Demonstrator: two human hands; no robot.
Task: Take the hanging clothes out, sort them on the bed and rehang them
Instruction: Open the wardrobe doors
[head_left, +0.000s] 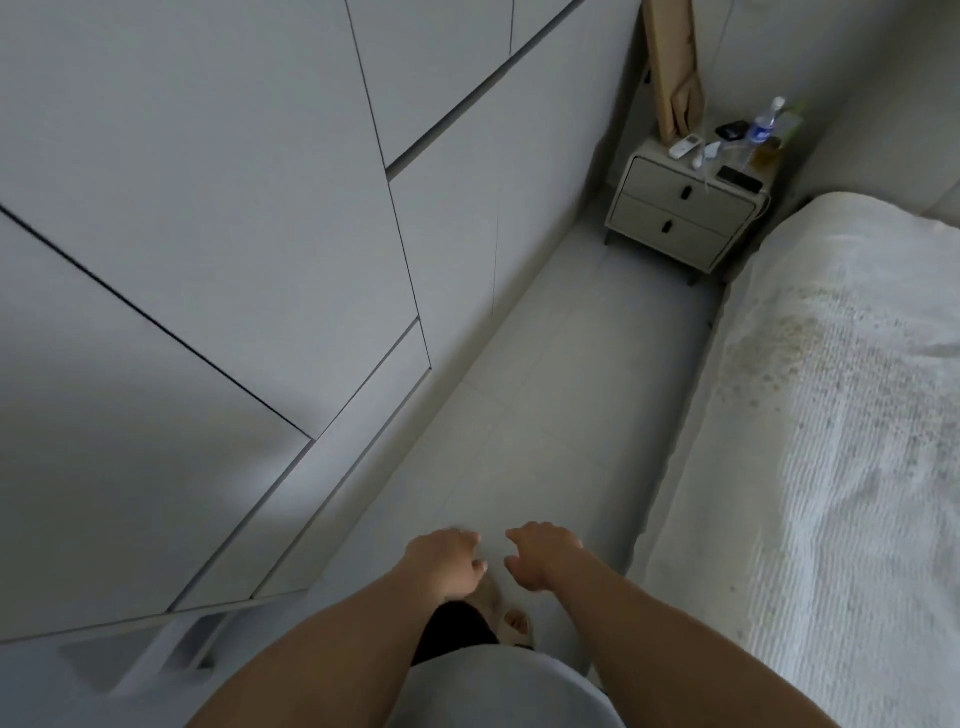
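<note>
Grey wardrobe (208, 234) doors shut (bottle (763, 124) label unreadable), each hand empty.

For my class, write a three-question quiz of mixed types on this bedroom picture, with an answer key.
1. True or false: the wardrobe doors are shut.
2. Which side of the person is the bed on? A) left B) right C) behind
3. Fill in: the left hand and right hand each hold ____.

Key:
1. True; no clothes show.
2. B; the wardrobe stands on the left, and the nightstand at the aisle's far end.
3. Nothing; both hang over the floor, fingers loosely curled.
</note>
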